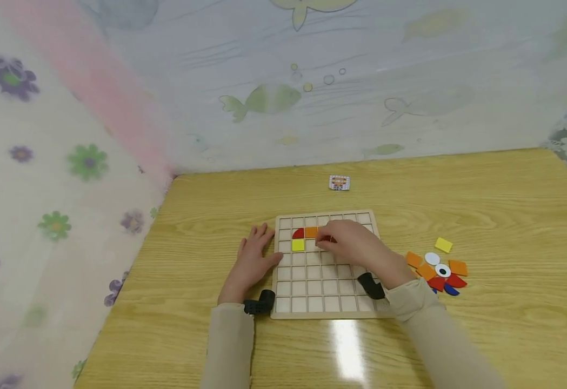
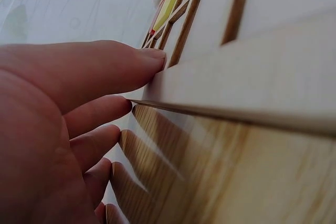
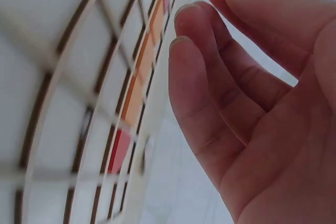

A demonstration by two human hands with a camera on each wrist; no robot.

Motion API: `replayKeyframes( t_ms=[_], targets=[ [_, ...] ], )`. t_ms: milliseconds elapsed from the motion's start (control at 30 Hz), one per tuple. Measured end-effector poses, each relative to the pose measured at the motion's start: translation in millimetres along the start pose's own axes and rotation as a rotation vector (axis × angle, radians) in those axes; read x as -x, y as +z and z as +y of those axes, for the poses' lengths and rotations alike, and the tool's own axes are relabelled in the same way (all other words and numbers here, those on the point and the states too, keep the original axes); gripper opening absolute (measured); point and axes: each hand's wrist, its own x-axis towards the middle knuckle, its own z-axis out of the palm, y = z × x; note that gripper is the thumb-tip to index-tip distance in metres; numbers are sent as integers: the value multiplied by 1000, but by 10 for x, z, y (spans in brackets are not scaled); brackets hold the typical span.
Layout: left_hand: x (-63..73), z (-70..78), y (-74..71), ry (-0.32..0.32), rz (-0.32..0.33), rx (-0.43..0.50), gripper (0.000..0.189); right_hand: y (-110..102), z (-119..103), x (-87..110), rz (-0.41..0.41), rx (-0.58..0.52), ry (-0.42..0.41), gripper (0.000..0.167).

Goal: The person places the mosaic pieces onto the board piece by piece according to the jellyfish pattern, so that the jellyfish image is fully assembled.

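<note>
A pale wooden grid board (image 1: 314, 315) lies on the table. My left hand (image 1: 251, 265) rests at its left side, fingers spread; in the left wrist view the thumb (image 2: 121, 64) touches the board's rim. My right hand (image 1: 358, 243) is over the upper middle of the grid, fingers bent and thumb near the index finger. Whether a piece is between those fingertips is hidden. A red quarter-round tile (image 1: 298, 233), a yellow square tile (image 1: 298, 245) and an orange tile (image 1: 311, 232) sit in cells. The right wrist view shows more orange tiles (image 3: 132, 98) and another red tile (image 3: 119, 149).
Right of the board lies a loose pile: orange tiles (image 1: 458, 267), red pieces (image 1: 455, 281), a blue piece (image 1: 451, 289), a white oval (image 1: 432, 259) and an eye disc (image 1: 442, 270). A yellow tile (image 1: 443, 245) lies behind them. A small picture card (image 1: 339, 182) lies beyond the board.
</note>
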Motion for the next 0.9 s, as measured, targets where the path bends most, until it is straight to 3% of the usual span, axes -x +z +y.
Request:
replayKeyframes(
  t_ms=[233, 567, 900],
  targets=[
    [9, -9, -10, -13, -14, 11, 61, -84, 235, 194, -17, -21, 21, 14],
    [4, -15, -13, -8, -5, 13, 60, -325, 559, 546, -43, -3, 152, 23],
    [-13, -20, 12, -8, 2, 6, 60, -566, 881, 964, -19, 30, 177, 29]
  ],
)
